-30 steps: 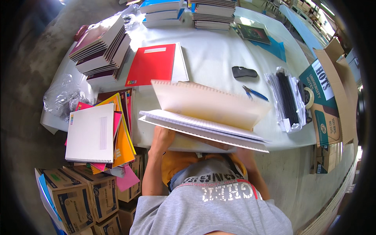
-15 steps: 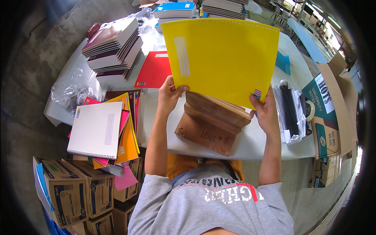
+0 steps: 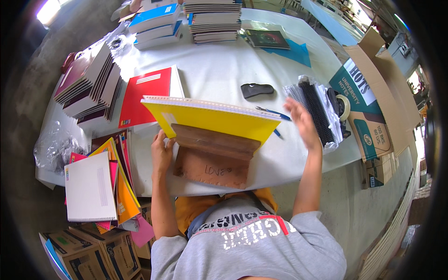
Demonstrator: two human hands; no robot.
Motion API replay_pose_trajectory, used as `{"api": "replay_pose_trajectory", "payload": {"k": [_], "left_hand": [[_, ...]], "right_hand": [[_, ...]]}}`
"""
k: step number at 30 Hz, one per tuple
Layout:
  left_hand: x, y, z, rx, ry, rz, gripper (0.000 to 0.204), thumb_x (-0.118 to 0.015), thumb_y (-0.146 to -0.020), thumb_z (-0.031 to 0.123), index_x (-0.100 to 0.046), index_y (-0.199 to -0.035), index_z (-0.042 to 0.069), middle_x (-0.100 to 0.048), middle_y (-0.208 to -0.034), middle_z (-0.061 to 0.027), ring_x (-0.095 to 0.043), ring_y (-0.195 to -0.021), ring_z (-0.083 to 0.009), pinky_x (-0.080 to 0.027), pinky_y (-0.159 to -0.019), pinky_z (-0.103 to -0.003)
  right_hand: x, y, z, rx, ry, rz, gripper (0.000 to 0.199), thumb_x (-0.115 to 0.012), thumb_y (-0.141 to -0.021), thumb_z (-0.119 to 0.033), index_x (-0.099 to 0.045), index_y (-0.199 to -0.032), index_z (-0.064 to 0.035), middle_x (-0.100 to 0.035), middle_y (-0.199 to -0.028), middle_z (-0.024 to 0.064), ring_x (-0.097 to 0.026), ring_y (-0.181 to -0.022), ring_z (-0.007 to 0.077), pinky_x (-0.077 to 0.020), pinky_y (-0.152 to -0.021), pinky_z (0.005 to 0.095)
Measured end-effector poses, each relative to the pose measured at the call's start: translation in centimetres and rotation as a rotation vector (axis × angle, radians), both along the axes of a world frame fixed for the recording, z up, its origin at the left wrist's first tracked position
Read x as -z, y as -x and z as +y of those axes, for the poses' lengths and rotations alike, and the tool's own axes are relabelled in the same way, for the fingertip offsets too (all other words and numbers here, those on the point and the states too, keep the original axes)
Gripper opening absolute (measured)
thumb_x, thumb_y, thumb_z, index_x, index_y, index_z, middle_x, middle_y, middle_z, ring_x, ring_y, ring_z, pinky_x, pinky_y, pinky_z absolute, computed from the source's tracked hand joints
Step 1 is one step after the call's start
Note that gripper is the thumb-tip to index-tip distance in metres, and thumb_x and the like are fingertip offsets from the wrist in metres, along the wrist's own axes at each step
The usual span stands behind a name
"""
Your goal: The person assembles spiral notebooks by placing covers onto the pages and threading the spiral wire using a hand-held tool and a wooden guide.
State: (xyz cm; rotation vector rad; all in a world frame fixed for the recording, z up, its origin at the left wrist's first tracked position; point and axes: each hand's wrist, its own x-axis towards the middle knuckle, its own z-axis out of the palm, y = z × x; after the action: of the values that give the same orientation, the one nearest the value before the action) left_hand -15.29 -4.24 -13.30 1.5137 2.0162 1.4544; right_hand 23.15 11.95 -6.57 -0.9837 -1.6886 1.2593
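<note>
A yellow notebook block with a row of punched holes along its top edge and no coil in it leans in a brown wooden stand. My left hand is closed at the block's lower left corner, the thumb against it. My right hand is off the block, fingers stretched out, in front of the bundle of black spiral coils. Between that hand and the block lie pliers with blue handles, partly hidden by the block. A small black pouch-like item rests farther back.
A red notebook lies behind the block. Maroon notebooks, blue-covered books and another tall stack stand on the table. Loose covers and a white notebook sit at left. A tape roll and open carton are right.
The yellow block has come down from raised hands into the wooden stand. My right hand has let go of it and moved right toward the coils. My left hand stays at its corner.
</note>
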Motion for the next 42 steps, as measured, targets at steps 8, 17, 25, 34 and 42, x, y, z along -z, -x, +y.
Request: {"api": "replay_pose_trajectory", "payload": {"k": [8,17,25,34,42], "left_hand": [[-10.8,-7.5,0.8,-0.293,-0.524,0.517,0.058,-0.073,-0.074,0.024,-0.046,-0.121,0.004,-0.044,-0.125,-0.0136,-0.038,-0.122,-0.0367,-0.031,-0.102,-0.049],[-12.9,-17.7,5.1,0.081,-0.281,0.606,0.061,-0.076,-0.063,0.046,-0.051,-0.105,0.01,-0.048,-0.103,-0.0104,-0.043,-0.114,-0.0325,-0.01,-0.107,-0.058],[-13.1,-17.5,5.2,-0.024,-0.287,0.616,0.043,-0.071,-0.058,0.041,-0.055,-0.086,0.013,-0.048,-0.091,-0.0056,-0.048,-0.095,-0.023,-0.018,-0.1,-0.056],[-13.3,-18.5,6.2,0.032,-0.35,0.666,0.037,-0.073,-0.058,0.036,-0.054,-0.079,0.012,-0.046,-0.081,-0.0059,-0.046,-0.082,-0.024,-0.029,-0.088,-0.043],[-13.7,-18.2,6.4,0.097,-0.376,0.645,0.031,-0.07,-0.06,0.03,-0.054,-0.078,0.012,-0.046,-0.079,-0.0054,-0.046,-0.082,-0.0247,-0.032,-0.086,-0.04]], "right_hand": [[7.3,-3.6,10.8,0.53,-0.322,-1.107,0.03,-0.055,-0.079,-0.007,-0.053,-0.109,-0.0019,-0.055,-0.108,0.0245,-0.054,-0.102,0.0409,-0.0451,-0.086,0.0452],[-2.9,-4.0,10.9,0.531,-0.451,-1.022,0.032,-0.05,-0.082,-0.002,-0.061,-0.112,-0.0066,-0.062,-0.092,0.0255,-0.059,-0.089,0.0404,-0.0461,-0.079,0.0459],[-12.5,0.6,0.7,0.011,-0.548,-0.543,0.056,-0.047,-0.08,0.005,-0.043,-0.132,-0.017,-0.054,-0.113,0.0168,-0.055,-0.103,0.0321,-0.0424,-0.088,0.0388],[-11.7,2.3,-4.3,-0.115,-0.503,-0.289,0.029,-0.067,-0.071,0.005,-0.07,-0.095,-0.0103,-0.063,-0.085,0.0061,-0.061,-0.075,0.0161,-0.0482,-0.069,0.0251],[-10.6,3.2,-4.5,-0.088,-0.556,-0.204,0.031,-0.071,-0.067,0.006,-0.071,-0.093,-0.01,-0.063,-0.088,0.005,-0.061,-0.078,0.0156,-0.0498,-0.068,0.0263]]}}
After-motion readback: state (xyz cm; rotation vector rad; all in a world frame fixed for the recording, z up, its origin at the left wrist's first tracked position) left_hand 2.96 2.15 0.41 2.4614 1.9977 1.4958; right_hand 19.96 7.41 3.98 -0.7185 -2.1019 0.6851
